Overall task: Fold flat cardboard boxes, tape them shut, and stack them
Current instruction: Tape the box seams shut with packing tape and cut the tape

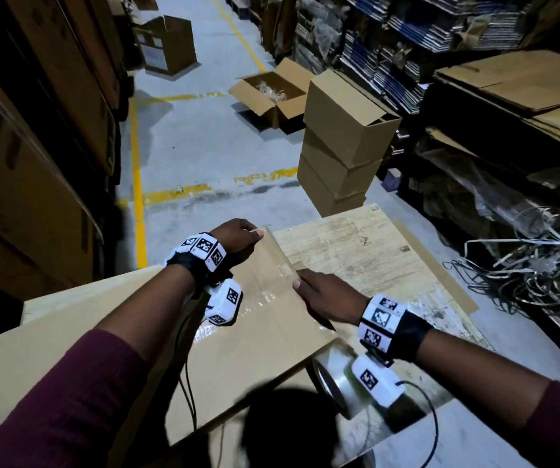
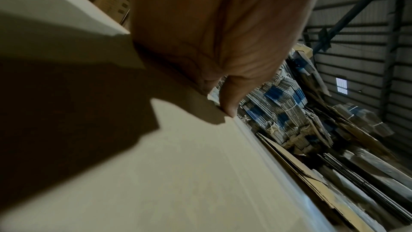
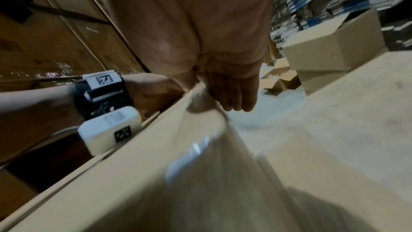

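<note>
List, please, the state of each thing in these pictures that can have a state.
Brown cardboard box on the worktable: closed, clear tape along its seam.
Left hand: grips the box's far edge.
Right hand: fingers flat on the taped edge.
Clear tape roll: lies beside the box.
Stack of three brown boxes: standing, top flap ajar.
Floor box: open.

no words, numbers or brands can be read. the wristbands (image 1: 204, 248) carry only black-and-white square code markers. print on a carton (image 2: 116, 1) is too blurred.

A brown cardboard box (image 1: 238, 332) with clear-taped seam lies on the table beside a tape roll (image 1: 334, 383).
</note>
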